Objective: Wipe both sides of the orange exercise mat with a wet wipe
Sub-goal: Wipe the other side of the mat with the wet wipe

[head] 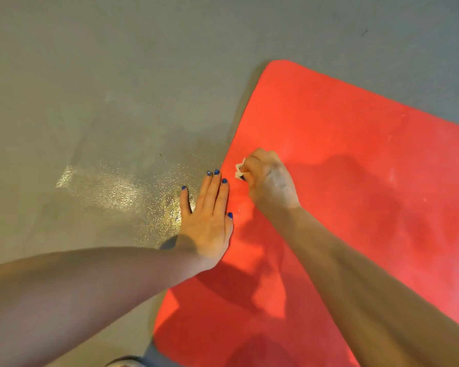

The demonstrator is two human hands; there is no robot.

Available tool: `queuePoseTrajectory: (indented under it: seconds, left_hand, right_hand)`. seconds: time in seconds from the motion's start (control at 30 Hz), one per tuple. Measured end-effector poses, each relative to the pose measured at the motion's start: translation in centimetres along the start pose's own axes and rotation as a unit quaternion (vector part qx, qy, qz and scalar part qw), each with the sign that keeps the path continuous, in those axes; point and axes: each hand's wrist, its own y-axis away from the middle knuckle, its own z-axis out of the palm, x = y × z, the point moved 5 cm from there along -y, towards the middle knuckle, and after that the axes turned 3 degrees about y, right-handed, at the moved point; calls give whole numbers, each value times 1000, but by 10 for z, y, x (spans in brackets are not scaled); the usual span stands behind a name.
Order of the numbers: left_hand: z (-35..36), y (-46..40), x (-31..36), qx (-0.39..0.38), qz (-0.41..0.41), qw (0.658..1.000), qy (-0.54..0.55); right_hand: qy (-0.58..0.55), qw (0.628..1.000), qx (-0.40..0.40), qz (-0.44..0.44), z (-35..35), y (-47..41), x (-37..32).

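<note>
The orange exercise mat [342, 160] lies flat on the floor and fills the right half of the view, its left edge running from top centre down to the bottom. My right hand [269, 178] grips a small crumpled white wet wipe [239, 171] and holds it against the mat close to that left edge. My left hand [207, 215] lies flat with straight fingers across the mat's left edge, partly on the floor and partly on the mat, just left of the wipe.
A grey textured floor [104, 102] surrounds the mat, with a shiny patch [112, 192] left of my left hand. A grey object [122, 362] shows at the bottom edge; it is too cut off to identify.
</note>
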Motion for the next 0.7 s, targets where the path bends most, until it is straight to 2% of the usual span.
queuePoseTrajectory:
  seconds: [0.07, 0.13, 0.2, 0.3, 0.4, 0.47, 0.6, 0.7]
  left_hand:
    - [0, -3, 0, -64, -15, 998, 14]
    - [-3, -3, 7, -80, -62, 994, 35]
    - [-8, -3, 19, -22, -116, 991, 63]
    - [-11, 0, 24, 69, -152, 983, 73]
    - [-8, 3, 23, 62, -141, 984, 92]
    - [-9, 1, 23, 59, -135, 986, 83]
    - [-6, 1, 24, 31, -131, 990, 41]
    - [-4, 3, 26, 21, -112, 993, 16]
  right_hand:
    - [-39, 999, 7, 13, -1, 1, 2]
    - [-52, 998, 6, 19, -3, 5, 4]
    - [-48, 999, 16, 13, -6, 8, 3]
    - [-26, 998, 51, 33, -16, 21, 11]
    - [14, 987, 106, 121, -28, 48, 31]
    - [-19, 975, 136, 176, -33, 57, 31]
    - [23, 982, 33, 182, -27, 44, 18]
    - [44, 988, -17, 150, -28, 45, 26]
